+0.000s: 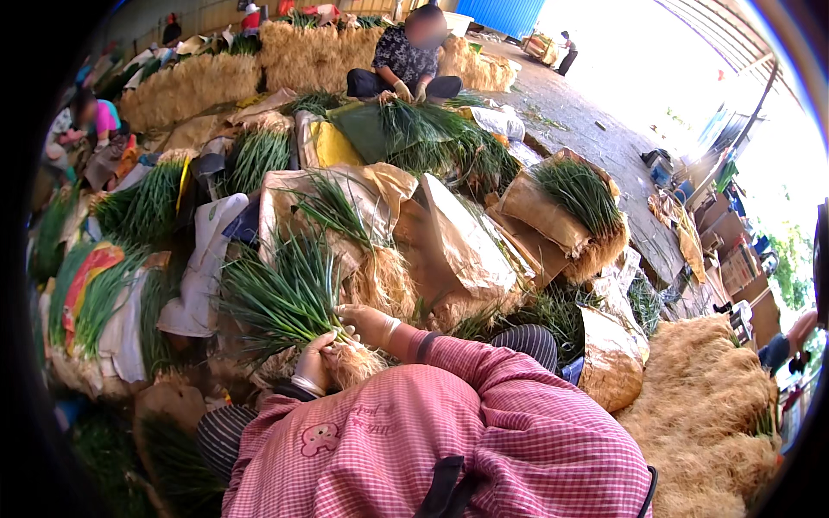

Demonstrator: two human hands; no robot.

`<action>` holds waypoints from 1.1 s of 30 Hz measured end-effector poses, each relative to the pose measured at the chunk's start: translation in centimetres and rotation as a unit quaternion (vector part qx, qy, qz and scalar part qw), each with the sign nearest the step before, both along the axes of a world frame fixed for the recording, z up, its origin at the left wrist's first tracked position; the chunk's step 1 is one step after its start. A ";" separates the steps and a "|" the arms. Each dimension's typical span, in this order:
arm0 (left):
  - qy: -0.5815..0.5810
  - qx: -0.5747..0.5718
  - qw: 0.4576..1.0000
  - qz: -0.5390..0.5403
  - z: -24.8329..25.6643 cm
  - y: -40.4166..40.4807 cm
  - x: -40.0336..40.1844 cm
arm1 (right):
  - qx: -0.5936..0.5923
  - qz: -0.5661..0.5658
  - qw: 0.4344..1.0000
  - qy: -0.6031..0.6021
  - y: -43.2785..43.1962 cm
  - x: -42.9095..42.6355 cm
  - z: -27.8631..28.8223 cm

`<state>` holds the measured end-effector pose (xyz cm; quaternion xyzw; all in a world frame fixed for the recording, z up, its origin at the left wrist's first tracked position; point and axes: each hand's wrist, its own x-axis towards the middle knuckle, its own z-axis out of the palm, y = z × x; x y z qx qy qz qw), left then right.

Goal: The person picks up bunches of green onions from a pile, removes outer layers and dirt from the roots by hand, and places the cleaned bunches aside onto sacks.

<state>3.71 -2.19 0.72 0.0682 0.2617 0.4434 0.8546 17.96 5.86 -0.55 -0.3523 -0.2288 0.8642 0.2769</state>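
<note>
My left hand [314,364], in a pale thin glove, is closed around the base of a bunch of green onions [291,294] just in front of my chest. The leaves fan out to the upper left, and the pale roots hang at the lower right. My right hand [366,324], gloved too, touches the stems from the right side, its fingers bent at the bunch; whether it grips any stalk I cannot tell. Beyond the bunch, a smaller bundle of green onions [337,213] lies on tan sacking [278,194], roots toward me.
A wrapped onion bundle [576,201] lies to the right, beyond a folded sack [466,239]. Stacked roots [699,414] rise at the lower right. A co-worker [411,58] sits opposite with gloved hands on onions. More bundles [97,298] stand at the left.
</note>
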 end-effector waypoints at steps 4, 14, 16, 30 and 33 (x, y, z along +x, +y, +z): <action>0.027 -0.019 0.999 -0.004 -0.8 0.2 -0.3 | 0.119 -0.021 0.977 -0.174 -0.2 -0.2 0.0; -0.037 0.068 0.997 -0.006 0.2 0.2 -0.1 | -0.104 0.008 0.977 0.188 2.0 1.4 -4.9; -0.069 0.082 0.994 0.008 0.7 -0.1 -0.9 | 0.020 0.091 0.992 0.082 1.7 2.7 -5.0; 0.101 0.055 0.992 0.057 -0.4 0.5 -1.0 | 0.512 0.210 0.808 -0.203 -1.6 2.6 2.2; 0.111 0.060 0.990 0.064 -0.1 0.4 -0.8 | 0.471 0.214 0.837 -0.181 -2.0 2.7 3.0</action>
